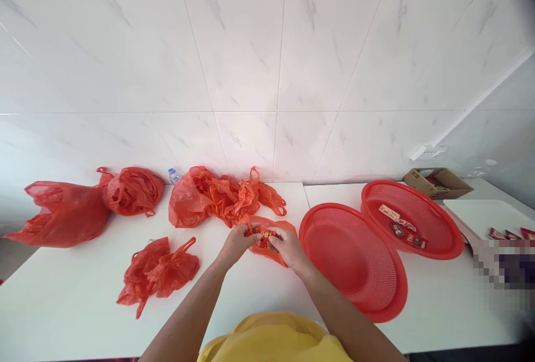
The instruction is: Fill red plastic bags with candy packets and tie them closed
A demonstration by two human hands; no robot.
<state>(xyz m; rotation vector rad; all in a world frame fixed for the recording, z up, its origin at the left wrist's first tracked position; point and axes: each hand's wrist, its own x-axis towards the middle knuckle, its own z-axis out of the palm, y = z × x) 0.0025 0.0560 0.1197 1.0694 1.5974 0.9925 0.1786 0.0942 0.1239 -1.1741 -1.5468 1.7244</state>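
Both hands meet over a red plastic bag (279, 227) lying on the white table. My left hand (236, 244) pinches the near-left edge of this bag. Between the fingers of my right hand (290, 246) is a small red-and-yellow snack packet (264, 237), held at the bag's opening; my left fingertips come close to it, and whether they touch it I cannot tell. Just right of my right hand stands a red mesh basket (307, 228). Crumpled red bags (217, 197) lie beyond my left hand, and another crumpled bag (161, 270) lies to its left.
A second red basket (434, 211) holds several snack packets (407, 235) and overlaps the first. Behind it sits a cardboard box (457, 186), beside a white tray (493, 214). Full-looking red bags (79, 211) stand far left. A clear bottle (173, 175) is near the tiled wall.
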